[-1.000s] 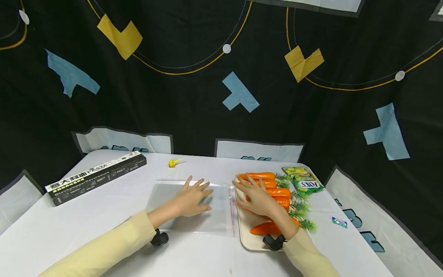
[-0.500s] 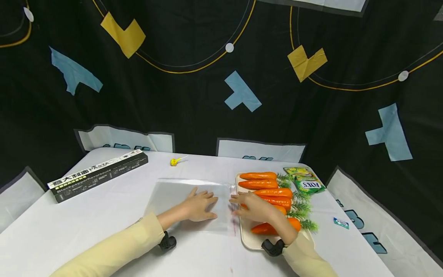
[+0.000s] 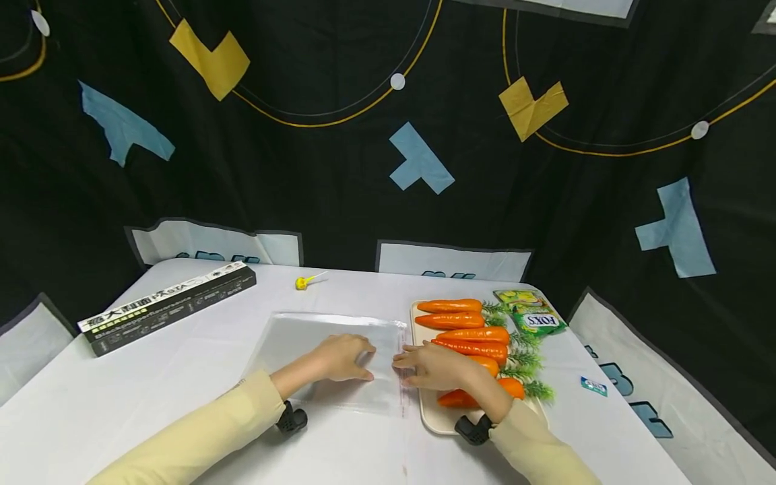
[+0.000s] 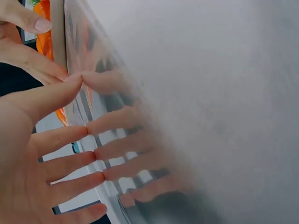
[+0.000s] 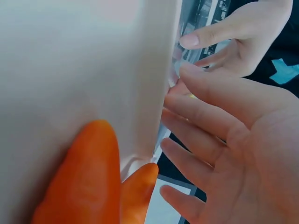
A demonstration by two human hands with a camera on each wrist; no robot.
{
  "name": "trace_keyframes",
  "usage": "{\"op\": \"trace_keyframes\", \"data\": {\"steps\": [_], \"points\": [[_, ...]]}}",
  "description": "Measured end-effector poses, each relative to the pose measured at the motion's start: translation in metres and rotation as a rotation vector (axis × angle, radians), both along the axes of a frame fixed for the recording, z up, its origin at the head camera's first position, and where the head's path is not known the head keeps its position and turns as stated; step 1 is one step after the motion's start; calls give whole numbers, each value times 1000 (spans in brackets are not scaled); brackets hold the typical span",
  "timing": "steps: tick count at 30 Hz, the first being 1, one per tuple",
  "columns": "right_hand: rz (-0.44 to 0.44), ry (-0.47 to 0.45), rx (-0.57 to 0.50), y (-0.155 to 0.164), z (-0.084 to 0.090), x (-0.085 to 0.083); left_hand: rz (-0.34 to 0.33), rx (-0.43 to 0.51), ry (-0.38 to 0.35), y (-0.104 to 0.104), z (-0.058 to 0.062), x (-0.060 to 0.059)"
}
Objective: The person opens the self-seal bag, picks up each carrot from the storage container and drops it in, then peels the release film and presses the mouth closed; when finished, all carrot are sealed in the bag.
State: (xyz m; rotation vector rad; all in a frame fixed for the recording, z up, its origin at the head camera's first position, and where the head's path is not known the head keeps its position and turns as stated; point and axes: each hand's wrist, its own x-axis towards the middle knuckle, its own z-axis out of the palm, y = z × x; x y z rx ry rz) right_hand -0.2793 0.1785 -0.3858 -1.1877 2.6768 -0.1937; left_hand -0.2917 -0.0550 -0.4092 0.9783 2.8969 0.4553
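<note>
A flat clear zip bag [image 3: 285, 337] lies on the white table, its pink-lined zip edge facing right. My left hand [image 3: 342, 357] rests its fingertips on the bag's right half. In the left wrist view, the straight fingers of my left hand [image 4: 32, 163] meet their own reflections in the shiny plastic. My right hand [image 3: 436, 367] reaches across the tray's left rim, fingertips at the zip edge. The right wrist view has my right hand [image 5: 233, 135] with fingers extended, some tips hidden behind the rim. Several orange carrots [image 3: 469, 335] lie on the beige tray [image 3: 435, 419].
A long black pasta box [image 3: 176, 306] lies at the left. At the back sits a small yellow lollipop [image 3: 302, 283]. Beyond the carrot tops is a green FOX'S packet [image 3: 539, 320], with a small blue-green packet [image 3: 594, 386] near the right edge.
Both hands have come down from raised, spread fingers. The left fingertips now touch the bag. My right hand has shifted left and down, from over the carrots to the zip edge.
</note>
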Motion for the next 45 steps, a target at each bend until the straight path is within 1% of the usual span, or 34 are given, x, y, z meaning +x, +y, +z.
{"op": "trace_keyframes", "data": {"steps": [3, 7, 9, 13, 20, 23, 25, 29, 32, 36, 40, 43, 45], "points": [[0, -17, 24, -2, 0, 0, 19, 39, 4, 0, 1, 1], [-5, -43, 36, -3, 0, 1, 30, 56, 23, 0, 2, 3], [-3, -54, 28, -4, 0, 2, 31, 71, 33, -1, 2, 4], [4, -67, 9, -5, 0, 4, 11, 119, 68, -3, 3, 3], [26, -44, 20, -7, 1, 4, -34, 170, 184, -8, 0, 2], [16, -55, 24, -6, 1, 5, -47, 187, 210, -8, 0, 3], [13, -54, 27, -6, 2, 5, -49, 198, 223, -8, 0, 4], [4, -45, 22, -4, 4, 5, -21, 206, 258, -7, 1, 6], [9, -32, 13, -3, 5, 5, 5, 203, 254, -8, 1, 9], [8, -50, -1, -2, 4, 5, 13, 201, 213, -9, -1, 12], [-1, -46, 8, -3, 4, 6, 0, 186, 186, -10, -1, 13], [-7, -30, 20, -4, 4, 8, -21, 167, 160, -10, 0, 13], [-14, -30, 29, -5, 4, 8, -22, 152, 140, -10, 1, 14]]}}
